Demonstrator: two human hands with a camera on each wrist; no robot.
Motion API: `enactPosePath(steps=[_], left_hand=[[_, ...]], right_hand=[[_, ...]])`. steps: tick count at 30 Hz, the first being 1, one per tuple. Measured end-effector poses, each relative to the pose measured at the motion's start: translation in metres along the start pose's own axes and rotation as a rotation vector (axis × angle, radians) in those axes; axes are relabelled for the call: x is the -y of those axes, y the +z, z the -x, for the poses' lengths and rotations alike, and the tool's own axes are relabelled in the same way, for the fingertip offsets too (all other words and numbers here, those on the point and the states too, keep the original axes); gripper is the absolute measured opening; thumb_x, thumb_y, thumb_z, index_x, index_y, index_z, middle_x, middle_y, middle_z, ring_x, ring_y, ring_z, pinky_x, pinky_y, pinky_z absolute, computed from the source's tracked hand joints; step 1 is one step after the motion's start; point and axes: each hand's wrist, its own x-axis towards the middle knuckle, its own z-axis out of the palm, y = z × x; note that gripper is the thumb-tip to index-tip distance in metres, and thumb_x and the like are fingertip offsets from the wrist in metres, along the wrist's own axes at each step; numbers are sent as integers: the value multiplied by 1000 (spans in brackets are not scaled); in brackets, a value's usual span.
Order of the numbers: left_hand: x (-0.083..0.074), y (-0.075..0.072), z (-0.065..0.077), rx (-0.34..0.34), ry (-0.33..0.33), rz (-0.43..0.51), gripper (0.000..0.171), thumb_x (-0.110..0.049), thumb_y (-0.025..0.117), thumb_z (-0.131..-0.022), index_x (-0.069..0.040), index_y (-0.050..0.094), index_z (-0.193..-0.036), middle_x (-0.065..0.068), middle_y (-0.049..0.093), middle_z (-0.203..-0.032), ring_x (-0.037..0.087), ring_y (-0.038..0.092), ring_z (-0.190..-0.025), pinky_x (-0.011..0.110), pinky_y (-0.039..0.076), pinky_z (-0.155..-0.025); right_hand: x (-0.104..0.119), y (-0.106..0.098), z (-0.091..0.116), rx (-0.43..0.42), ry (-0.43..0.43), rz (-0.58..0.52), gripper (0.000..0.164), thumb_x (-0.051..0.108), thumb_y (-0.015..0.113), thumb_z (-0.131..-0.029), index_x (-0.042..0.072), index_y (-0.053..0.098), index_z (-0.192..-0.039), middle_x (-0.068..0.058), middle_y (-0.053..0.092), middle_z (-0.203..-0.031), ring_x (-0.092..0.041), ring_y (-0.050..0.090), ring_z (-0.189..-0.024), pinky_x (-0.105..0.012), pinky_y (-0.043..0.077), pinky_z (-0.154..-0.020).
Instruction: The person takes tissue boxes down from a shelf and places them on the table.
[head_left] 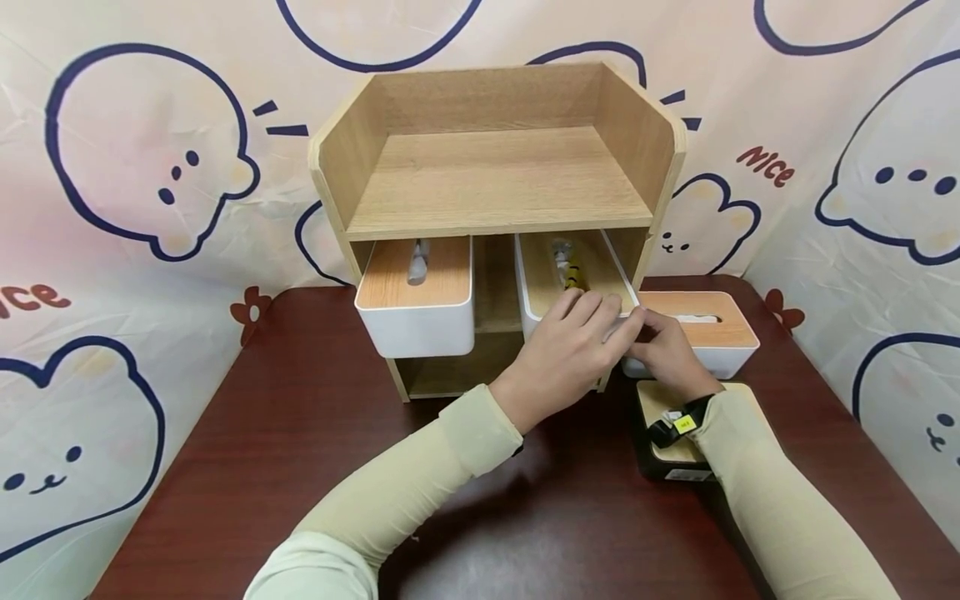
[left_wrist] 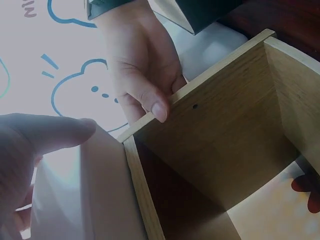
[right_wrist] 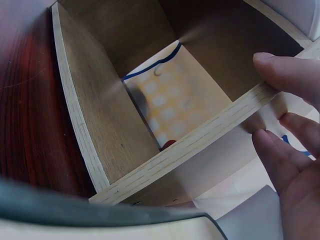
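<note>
Where the right box (head_left: 598, 279) juts from the shelf (head_left: 495, 187), the head view shows the left hand (head_left: 566, 360) gripping its front. In the left wrist view the right hand (left_wrist: 142, 65) is just beside; in the right wrist's, that hand pinches the shelf's edge.

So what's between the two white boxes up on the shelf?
Just bare wooden shelf between the left box and the right box, in the head view.
</note>
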Motion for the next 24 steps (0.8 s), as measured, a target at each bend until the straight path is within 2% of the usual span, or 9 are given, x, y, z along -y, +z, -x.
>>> enactPosePath(steps=[4, 8, 14, 18, 24], left_hand=[[-4, -1, -3, 22, -20, -37, 41, -7, 37, -96, -6, 60, -130, 6, 60, -109, 25, 54, -95, 38, 42, -86], [-8, 1, -4, 21, -40, -74, 42, -9, 38, -95, -2, 60, -131, 8, 60, -113, 26, 53, -97, 41, 41, -89], [-15, 4, -11, -30, -98, -148, 33, -6, 37, -98, -6, 64, -117, 8, 59, -103, 25, 54, -90, 39, 43, -81], [-20, 6, -15, 6, -131, -153, 26, -7, 39, -97, -7, 61, -111, 9, 57, -104, 25, 52, -92, 38, 43, -79], [-25, 10, -18, 47, -143, -155, 29, -9, 38, -95, -3, 58, -116, 12, 57, -113, 25, 52, -98, 36, 43, -81]], right_hand=[[0, 0, 0, 3, -27, -27, 39, -5, 72, -83, -5, 64, -121, -4, 67, -100, -11, 59, -88, -20, 50, -70], [6, 0, 1, 15, -36, -43, 41, -8, 72, -82, -5, 63, -122, -2, 66, -105, -11, 58, -91, -21, 49, -73], [32, -1, 6, -5, -46, 0, 34, -10, 70, -81, -11, 63, -115, 8, 64, -99, -8, 54, -88, -18, 45, -73], [40, -2, 8, -25, -35, -7, 27, -9, 68, -82, -12, 64, -109, 14, 62, -88, -7, 52, -81, -18, 45, -67], [38, -2, 8, -36, -20, 7, 21, -8, 65, -85, -12, 65, -106, 15, 61, -85, -6, 52, -78, -18, 44, -66]])
